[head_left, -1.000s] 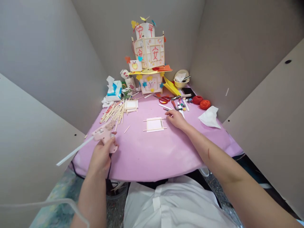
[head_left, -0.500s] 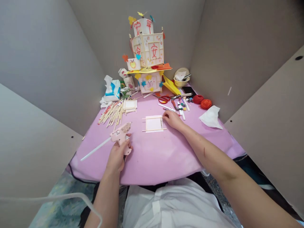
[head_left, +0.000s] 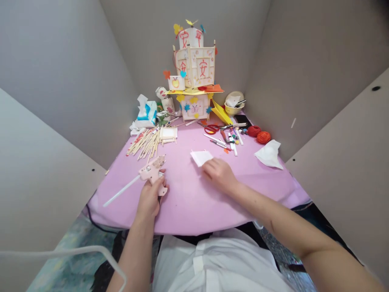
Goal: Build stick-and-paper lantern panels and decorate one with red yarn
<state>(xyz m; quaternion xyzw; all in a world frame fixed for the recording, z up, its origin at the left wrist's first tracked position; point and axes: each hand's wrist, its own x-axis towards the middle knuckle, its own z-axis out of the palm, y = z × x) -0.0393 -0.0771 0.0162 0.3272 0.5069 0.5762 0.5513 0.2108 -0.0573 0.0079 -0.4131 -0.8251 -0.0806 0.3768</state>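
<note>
My left hand (head_left: 151, 194) is wrapped round the grip of a pale pink hot glue gun (head_left: 152, 170), its nozzle up and to the right. A long translucent glue stick (head_left: 121, 191) sticks out of the gun's back. My right hand (head_left: 219, 173) is closed on the near right edge of a white paper panel (head_left: 201, 157), which looks tilted off the table. Stick ends show along the panel's far edge; its other sticks are hidden from view. Left of the panel lie a small stick-framed white panel (head_left: 168, 133) and a pile of wooden sticks (head_left: 147, 142).
A tiered paper lantern (head_left: 197, 67) stands at the back of the pink-covered table (head_left: 182, 211). Red scissors (head_left: 212, 129), pens (head_left: 220, 144), red yarn balls (head_left: 263, 137) and a crumpled tissue (head_left: 269, 154) lie to the right. A tissue pack (head_left: 147, 115) sits back left; grey partitions enclose the table.
My right hand has moved nearer and gripped the framed panel, turning it so its plain white side shows. My left hand holds the glue gun almost still. The head view has shifted slightly.
</note>
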